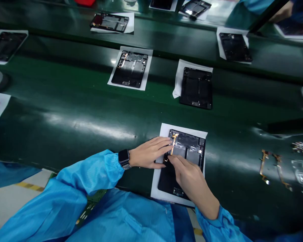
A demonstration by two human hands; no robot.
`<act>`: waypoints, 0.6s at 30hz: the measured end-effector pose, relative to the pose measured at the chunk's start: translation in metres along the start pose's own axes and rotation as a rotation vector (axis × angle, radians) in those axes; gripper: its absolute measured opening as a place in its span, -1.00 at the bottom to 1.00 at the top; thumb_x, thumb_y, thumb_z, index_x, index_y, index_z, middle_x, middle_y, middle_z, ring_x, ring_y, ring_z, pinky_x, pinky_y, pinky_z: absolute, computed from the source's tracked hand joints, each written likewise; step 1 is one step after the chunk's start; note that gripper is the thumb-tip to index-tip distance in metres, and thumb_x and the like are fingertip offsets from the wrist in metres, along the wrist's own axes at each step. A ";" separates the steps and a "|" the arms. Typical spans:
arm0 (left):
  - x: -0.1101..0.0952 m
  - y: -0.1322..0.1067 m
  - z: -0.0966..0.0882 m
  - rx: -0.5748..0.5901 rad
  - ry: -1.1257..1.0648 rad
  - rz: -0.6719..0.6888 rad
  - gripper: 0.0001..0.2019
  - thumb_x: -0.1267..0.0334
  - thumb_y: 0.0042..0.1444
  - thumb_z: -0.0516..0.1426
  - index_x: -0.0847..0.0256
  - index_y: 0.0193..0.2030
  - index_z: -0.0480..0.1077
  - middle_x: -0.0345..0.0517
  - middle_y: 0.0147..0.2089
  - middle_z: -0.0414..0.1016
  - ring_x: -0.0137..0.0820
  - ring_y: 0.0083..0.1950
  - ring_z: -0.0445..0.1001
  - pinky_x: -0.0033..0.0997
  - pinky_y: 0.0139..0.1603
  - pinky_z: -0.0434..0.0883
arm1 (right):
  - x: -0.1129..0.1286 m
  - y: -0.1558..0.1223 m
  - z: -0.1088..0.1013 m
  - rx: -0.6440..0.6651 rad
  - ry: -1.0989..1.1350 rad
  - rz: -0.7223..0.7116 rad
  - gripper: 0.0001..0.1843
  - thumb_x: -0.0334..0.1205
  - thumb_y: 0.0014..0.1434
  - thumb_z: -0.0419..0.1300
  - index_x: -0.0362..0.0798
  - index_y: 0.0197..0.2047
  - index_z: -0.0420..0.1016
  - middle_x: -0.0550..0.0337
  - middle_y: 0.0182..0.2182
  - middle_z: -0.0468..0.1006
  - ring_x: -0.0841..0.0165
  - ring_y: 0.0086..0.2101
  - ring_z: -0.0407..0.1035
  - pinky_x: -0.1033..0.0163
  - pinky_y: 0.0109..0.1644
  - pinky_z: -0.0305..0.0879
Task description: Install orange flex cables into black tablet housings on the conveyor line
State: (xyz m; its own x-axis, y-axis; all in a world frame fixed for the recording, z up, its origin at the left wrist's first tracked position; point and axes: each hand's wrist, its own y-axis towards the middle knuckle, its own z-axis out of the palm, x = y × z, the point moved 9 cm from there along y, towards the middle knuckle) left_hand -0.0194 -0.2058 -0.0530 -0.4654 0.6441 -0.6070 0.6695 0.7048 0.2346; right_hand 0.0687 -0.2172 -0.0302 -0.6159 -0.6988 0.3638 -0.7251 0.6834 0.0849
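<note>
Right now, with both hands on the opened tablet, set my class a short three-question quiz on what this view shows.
1. True or false: the left hand and the right hand both touch the nearest tablet.
2. What lies under that tablet? A) a white sheet B) a red tray C) a bare belt
3. Fill in: the loose flex cables lie on the green belt to the ___ of the right hand.

Key
1. True: fingers of both hands rest at the orange flex strip on the tablet.
2. A: a white sheet shows around its edges.
3. Right.
</note>
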 end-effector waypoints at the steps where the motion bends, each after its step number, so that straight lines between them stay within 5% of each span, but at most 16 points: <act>1: 0.000 0.000 0.000 -0.005 0.000 0.002 -0.28 0.10 0.19 0.19 0.37 0.37 0.02 0.32 0.37 0.10 -0.05 0.45 0.00 0.05 0.40 0.12 | -0.002 -0.001 0.000 -0.003 0.018 0.004 -0.68 -0.54 0.28 -0.06 -0.12 -0.04 0.42 -0.02 -0.17 0.58 0.25 -0.24 0.52 0.19 -0.22 0.47; 11: 0.001 -0.001 0.000 -0.017 0.008 0.014 -0.27 0.09 0.18 0.20 0.41 0.36 0.01 0.33 0.37 0.12 -0.08 0.44 0.00 0.02 0.41 0.10 | -0.012 -0.016 -0.009 -0.140 0.201 0.080 -0.74 -0.42 0.32 0.05 -0.02 0.01 0.43 0.05 -0.12 0.60 0.27 -0.13 0.52 0.17 -0.06 0.49; 18: 0.001 -0.001 0.000 -0.019 -0.003 0.010 -0.26 0.08 0.17 0.21 0.38 0.36 0.01 0.33 0.36 0.12 -0.08 0.44 0.01 0.04 0.40 0.12 | 0.000 -0.009 -0.002 -0.059 0.012 0.028 -0.69 -0.50 0.29 -0.02 -0.10 -0.01 0.44 -0.03 -0.13 0.60 0.22 -0.19 0.52 0.17 -0.16 0.48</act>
State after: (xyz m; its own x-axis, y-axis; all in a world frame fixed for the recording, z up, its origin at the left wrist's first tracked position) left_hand -0.0204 -0.2054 -0.0539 -0.4570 0.6500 -0.6072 0.6631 0.7040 0.2544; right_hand 0.0757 -0.2224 -0.0289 -0.6315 -0.6771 0.3777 -0.6882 0.7139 0.1291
